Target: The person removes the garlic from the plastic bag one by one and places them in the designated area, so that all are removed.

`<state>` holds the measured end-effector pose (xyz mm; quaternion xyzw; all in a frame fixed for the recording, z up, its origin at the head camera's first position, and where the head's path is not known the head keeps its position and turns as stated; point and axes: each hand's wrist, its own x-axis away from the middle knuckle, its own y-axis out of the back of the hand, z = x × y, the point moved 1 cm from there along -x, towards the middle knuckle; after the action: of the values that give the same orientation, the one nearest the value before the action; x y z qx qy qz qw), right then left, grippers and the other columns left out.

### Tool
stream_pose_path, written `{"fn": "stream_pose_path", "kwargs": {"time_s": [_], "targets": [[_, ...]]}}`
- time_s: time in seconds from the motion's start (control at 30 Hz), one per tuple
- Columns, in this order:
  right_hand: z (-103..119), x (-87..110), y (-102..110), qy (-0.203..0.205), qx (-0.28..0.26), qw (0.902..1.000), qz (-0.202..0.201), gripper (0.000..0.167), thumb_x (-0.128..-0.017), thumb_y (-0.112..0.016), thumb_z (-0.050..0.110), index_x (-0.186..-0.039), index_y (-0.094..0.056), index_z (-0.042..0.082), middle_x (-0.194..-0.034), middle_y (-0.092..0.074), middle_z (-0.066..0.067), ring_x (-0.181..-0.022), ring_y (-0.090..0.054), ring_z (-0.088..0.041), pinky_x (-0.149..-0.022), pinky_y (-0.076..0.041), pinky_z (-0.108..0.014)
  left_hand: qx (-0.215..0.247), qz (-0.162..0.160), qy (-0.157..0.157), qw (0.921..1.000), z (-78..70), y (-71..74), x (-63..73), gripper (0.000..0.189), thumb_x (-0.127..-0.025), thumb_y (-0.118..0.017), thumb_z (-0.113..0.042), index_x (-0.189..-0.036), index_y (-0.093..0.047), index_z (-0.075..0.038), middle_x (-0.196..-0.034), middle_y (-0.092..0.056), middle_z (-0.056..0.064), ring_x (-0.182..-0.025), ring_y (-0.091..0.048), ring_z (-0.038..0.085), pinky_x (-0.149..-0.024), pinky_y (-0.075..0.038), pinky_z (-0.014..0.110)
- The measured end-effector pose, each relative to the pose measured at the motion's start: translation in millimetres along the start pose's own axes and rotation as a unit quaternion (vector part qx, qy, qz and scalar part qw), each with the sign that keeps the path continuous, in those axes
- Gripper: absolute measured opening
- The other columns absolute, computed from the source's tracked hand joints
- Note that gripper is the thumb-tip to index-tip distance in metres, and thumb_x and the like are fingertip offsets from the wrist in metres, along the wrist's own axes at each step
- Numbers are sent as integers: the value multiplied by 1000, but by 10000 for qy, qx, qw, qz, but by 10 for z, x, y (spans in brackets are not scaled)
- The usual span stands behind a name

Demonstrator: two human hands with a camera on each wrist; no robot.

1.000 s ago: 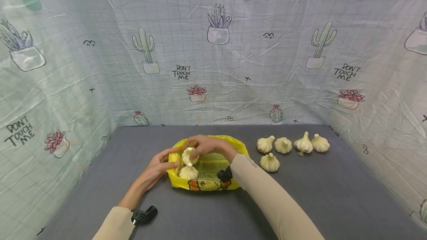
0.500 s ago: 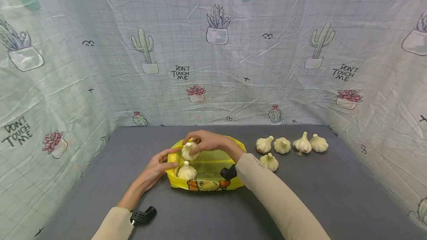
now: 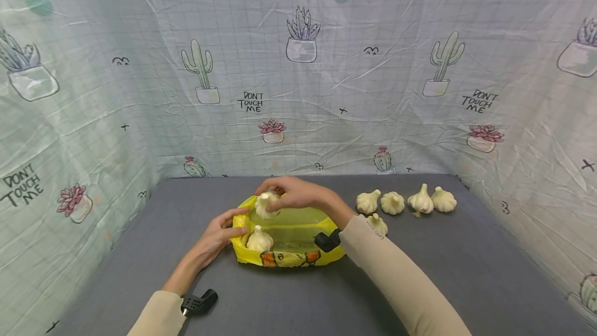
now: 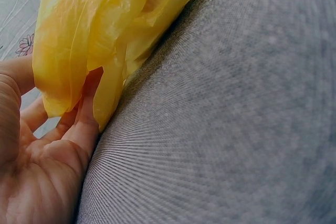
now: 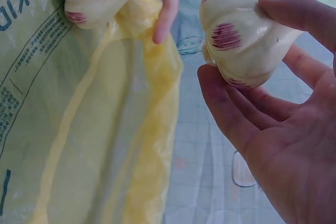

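Note:
A yellow plastic bag [image 3: 333, 258] lies with its mouth spread wide on the table. My left hand [image 3: 215, 235] grips its left rim; in the left wrist view the yellow plastic [image 4: 89, 35] passes between thumb and fingers. Over the bag's far left edge, my right hand [image 3: 300, 194] holds a garlic bulb [image 3: 265, 207]. The right wrist view shows that bulb [image 5: 247, 38], white with purple patches, between thumb and fingertips, apart from the bag. Another garlic bulb [image 3: 259, 241] sits inside the bag at its left end, stem up.
Several garlic bulbs stand right of the bag: one far-left bulb [image 3: 368, 202], one beside it [image 3: 393, 204], a pair [image 3: 421, 200] farther right, and a nearer one [image 3: 379, 224] partly behind the right sleeve. Patterned cloth [image 3: 345, 134] hangs behind the grey table [image 3: 289, 299].
My right hand has lifted the garlic bulb up and away from the bulb beside it, toward the bag's far rim. The left hand keeps its grip on the bag.

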<state>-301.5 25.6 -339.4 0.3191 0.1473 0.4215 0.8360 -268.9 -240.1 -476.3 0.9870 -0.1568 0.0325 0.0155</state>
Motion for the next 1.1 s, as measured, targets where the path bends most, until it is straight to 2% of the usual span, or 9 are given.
{"fn": "stream_pose_path", "kwargs": {"time_s": [0.3, 0.6, 0.8, 1.1], "targets": [[94, 173, 38, 192, -61, 9998, -86, 41, -98, -70, 23, -139, -63, 22, -137, -64, 1, -114, -64, -13, -100, -53, -37, -31, -35, 50, 10000, -2, 6, 5, 63, -98, -67, -9, -156, -42, -7, -157, -42, 23, -126, -59, 24, -94, -58, 35], [173, 365, 106, 463, 157, 9985, -228, 42, -98, -69, 22, -140, -63, 23, -142, -62, 1, -127, -61, -20, -101, -53, -41, -66, -15, 10, 10000, -14, 5, 13, 65, -98, -68, -10, -157, -40, -5, -160, -39, 24, -125, -58, 21, -93, -58, 32], [192, 506, 132, 399, 133, 9983, -396, 39, -99, -68, 22, -138, -63, 26, -142, -61, 3, -124, -61, -19, -98, -55, -37, -81, 12, 4, 10000, -19, 2, 10, 66, -98, -69, -11, -157, -40, -6, -160, -39, 22, -126, -58, 22, -94, -58, 33], [163, 680, 150, 605, 229, 9967, -498, 37, -102, -65, 22, -139, -63, 23, -143, -60, 1, -124, -58, -19, -96, -51, -43, -111, 38, -23, 9999, -7, 3, 0, 66, -98, -69, -12, -157, -40, -6, -161, -38, 22, -126, -57, 22, -93, -59, 33]]}}
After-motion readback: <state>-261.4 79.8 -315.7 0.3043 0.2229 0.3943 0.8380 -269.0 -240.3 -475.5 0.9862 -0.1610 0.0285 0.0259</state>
